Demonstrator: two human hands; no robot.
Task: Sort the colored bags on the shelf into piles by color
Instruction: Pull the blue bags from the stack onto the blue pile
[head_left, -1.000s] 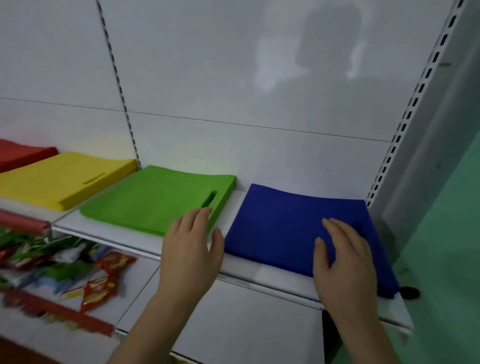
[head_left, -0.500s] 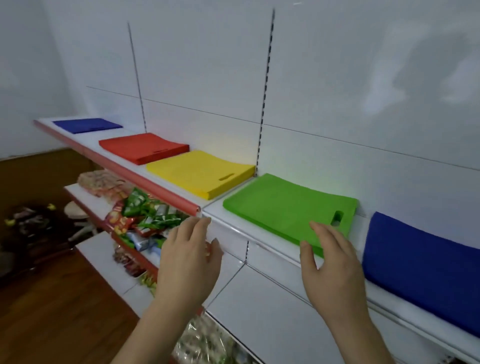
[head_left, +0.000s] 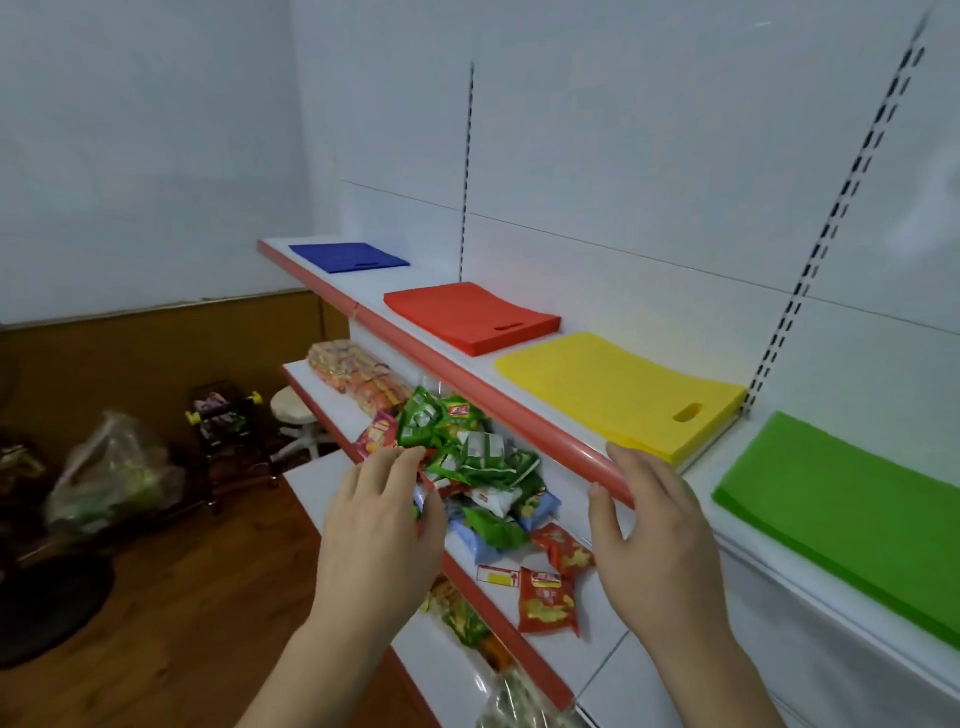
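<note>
Along the shelf (head_left: 519, 410), soft, light yellow bags (head_left: 613, 389) are lying ungripped, best pinched at an edge, while both relaxed, empty hands are hovering.

Two bare forearms entering from the bottom of the frame, no sleeves visible, left hand (head_left: 382, 525) and right hand (head_left: 657, 540) ungloved, short plain fingernails, slim wrists

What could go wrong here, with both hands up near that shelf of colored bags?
Two things, perhaps. The yellow pile reaches the shelf's front edge, so the right hand might nudge its corner off. The left hand hovers over loose snack packets below and could knock some down.
</note>
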